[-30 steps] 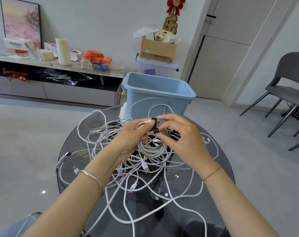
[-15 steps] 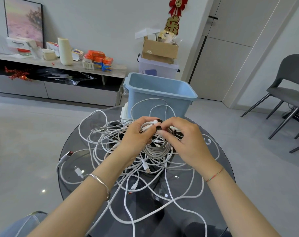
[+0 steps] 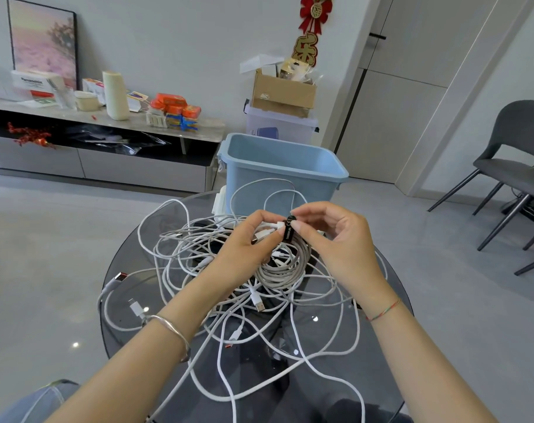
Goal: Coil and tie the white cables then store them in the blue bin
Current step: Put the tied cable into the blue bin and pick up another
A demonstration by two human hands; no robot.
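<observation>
Glass table [image 3: 366, 346], blue bin [image 3: 278, 175] at its far edge: my left hand [image 3: 244, 245] grips the coiled cable [image 3: 284, 265], right hand [image 3: 342, 245] pinching the black tie [image 3: 288, 231] round it, and if that slips I reckon the loops spring into the loose tangle [image 3: 183, 254] below.

I see white cables [image 3: 278, 271], one plug tipped orange, on a smoky dark grey glass tabletop [image 3: 336, 377]. A black strap [image 3: 288, 232] carries tiny pale lettering. Far side: a pale blue bin [image 3: 275, 178]. Left wrist, a silver bangle [image 3: 172, 329]; right wrist, a red, green and blue thread bracelet [image 3: 383, 309]. Far wall: a red and gold ornament [image 3: 313, 13].
</observation>
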